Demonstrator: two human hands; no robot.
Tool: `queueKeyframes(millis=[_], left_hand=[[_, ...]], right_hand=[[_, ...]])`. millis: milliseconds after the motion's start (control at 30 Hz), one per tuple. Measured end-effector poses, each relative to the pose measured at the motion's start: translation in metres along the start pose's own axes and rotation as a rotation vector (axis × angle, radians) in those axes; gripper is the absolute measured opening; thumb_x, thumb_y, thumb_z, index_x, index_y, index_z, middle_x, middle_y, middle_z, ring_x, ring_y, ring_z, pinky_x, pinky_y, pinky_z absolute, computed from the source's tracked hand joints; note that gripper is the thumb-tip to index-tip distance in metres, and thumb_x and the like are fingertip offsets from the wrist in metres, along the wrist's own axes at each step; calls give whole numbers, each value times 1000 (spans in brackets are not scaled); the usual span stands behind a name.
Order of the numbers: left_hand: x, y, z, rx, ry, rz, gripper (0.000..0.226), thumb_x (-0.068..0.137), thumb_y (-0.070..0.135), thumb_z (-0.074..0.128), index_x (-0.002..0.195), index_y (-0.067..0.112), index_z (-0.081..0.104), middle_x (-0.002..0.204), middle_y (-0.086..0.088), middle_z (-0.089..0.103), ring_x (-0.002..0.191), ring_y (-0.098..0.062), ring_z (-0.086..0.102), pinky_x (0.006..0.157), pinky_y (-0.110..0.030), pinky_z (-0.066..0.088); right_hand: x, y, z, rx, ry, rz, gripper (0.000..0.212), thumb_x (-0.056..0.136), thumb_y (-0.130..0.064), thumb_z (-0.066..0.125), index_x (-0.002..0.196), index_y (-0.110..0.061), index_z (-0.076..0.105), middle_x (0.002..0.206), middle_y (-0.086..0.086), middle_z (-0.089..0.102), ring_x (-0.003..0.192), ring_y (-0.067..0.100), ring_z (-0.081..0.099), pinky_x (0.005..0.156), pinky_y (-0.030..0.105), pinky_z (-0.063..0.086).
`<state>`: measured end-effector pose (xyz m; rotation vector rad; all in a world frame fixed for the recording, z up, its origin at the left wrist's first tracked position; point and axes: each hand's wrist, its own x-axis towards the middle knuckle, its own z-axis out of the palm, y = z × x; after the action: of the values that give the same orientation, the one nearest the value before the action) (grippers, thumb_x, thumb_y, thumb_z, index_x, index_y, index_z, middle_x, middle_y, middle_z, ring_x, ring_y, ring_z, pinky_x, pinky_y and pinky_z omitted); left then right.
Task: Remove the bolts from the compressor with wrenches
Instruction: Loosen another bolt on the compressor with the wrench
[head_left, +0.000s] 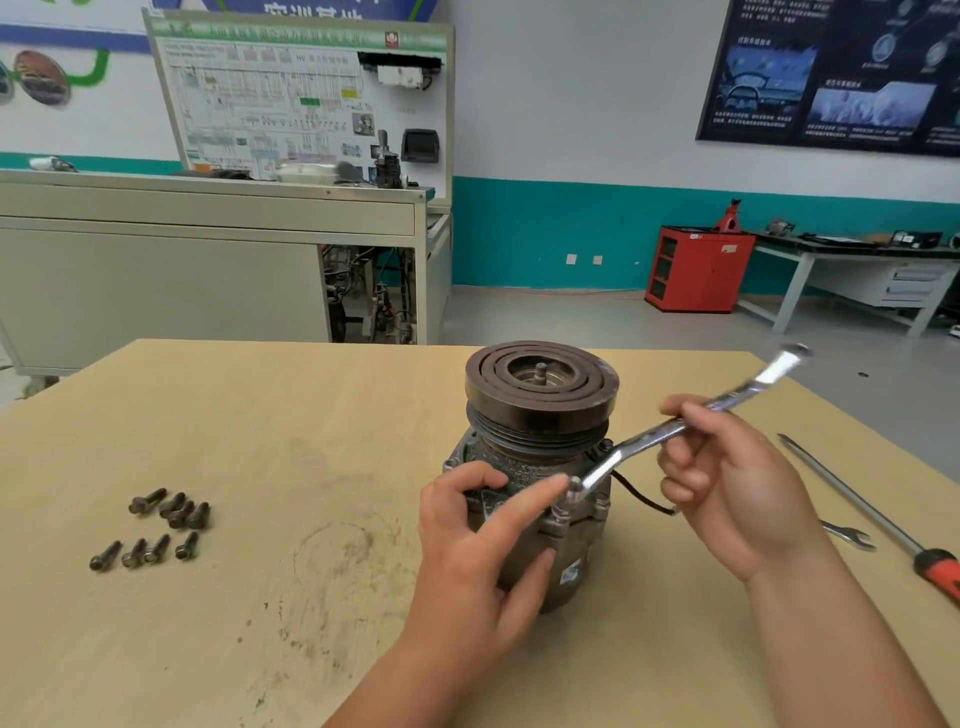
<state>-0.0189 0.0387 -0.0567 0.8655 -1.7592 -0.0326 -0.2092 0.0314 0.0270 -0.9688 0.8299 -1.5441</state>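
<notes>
Centrally, the right hand (737, 483) grips a wrench (644, 440) seated on a bolt (563, 512) — the left hand (483, 551) clasps the compressor (540, 405) (loose bolts (182, 512) lower left).

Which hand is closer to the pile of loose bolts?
Left. The left hand holds the compressor, right of the bolts; the right hand holds the wrench farther right.

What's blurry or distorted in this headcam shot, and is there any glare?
Head view: the wrench smears with motion blur at its far end and glints; the wall poster leans from wide-angle distortion, its text soft; bolts and compressor look sharp.
</notes>
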Motion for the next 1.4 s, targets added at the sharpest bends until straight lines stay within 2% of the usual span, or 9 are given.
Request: queueKeyframes(millis=[100,400,500,633,767,867,1100,1267,1400], left_hand=[[0,1,0,-32,8,-51,53,76,36,60,127,41,45,123,12,31,108,-15,40,84,-39,47],[0,1,1,-6,37,-59,50,74,45,63,121,34,49,114,9,36,105,-16,42,90,-44,45],[1,2,1,-13,33,-57,49,75,46,63,120,35,49,116,7,36,105,-16,42,86,-51,46],[2,3,2,41,44,-40,43,76,43,61,118,36,52,111,5,36,105,-16,40,82,-53,48],[2,3,4,60,52,-28,35,76,41,60,112,40,55,111,4,34,108,-18,40,87,-52,46],[2,4,3,4,48,-53,32,77,40,61,108,39,57,117,6,34,110,-24,44,83,-55,49],[1,3,3,26,49,-24,28,79,39,60,106,44,57,113,7,30,110,-17,37,86,-53,45],[0,4,3,8,25,-86,56,77,42,60,128,49,38,120,3,34,107,-18,39,77,-56,49],[0,5,2,32,22,-70,49,77,42,59,124,43,45,118,3,36,106,-20,42,82,-56,47]], right_hand=[[-25,2,-7,170,85,-90,38,89,-20,42,64,-20,70,51,0,55,41,7,49,39,11,39],[-91,41,19,-221,242,-508,24,79,-22,48,77,-34,69,72,3,74,66,19,72,46,17,52],[-94,44,21,-256,237,-480,26,78,-23,47,76,-37,69,72,3,74,68,20,72,46,17,51],[-96,44,22,-326,196,-422,13,73,-54,62,77,-42,68,73,0,74,69,17,72,43,19,51],[-96,41,16,-271,169,-371,18,77,-51,63,76,-35,69,69,7,73,62,20,71,40,20,49],[-69,37,-1,-33,163,-188,44,96,-19,38,65,-22,70,52,10,62,40,16,56,36,13,38],[11,10,-17,-105,-80,209,30,94,-18,39,81,-10,66,49,0,50,35,5,39,33,14,32],[-15,7,-16,232,0,29,24,78,-29,48,62,-20,64,54,-2,50,41,5,43,37,12,37],[-61,25,-12,92,120,-217,31,80,-19,45,63,-22,71,58,7,65,49,14,63,43,13,47]])
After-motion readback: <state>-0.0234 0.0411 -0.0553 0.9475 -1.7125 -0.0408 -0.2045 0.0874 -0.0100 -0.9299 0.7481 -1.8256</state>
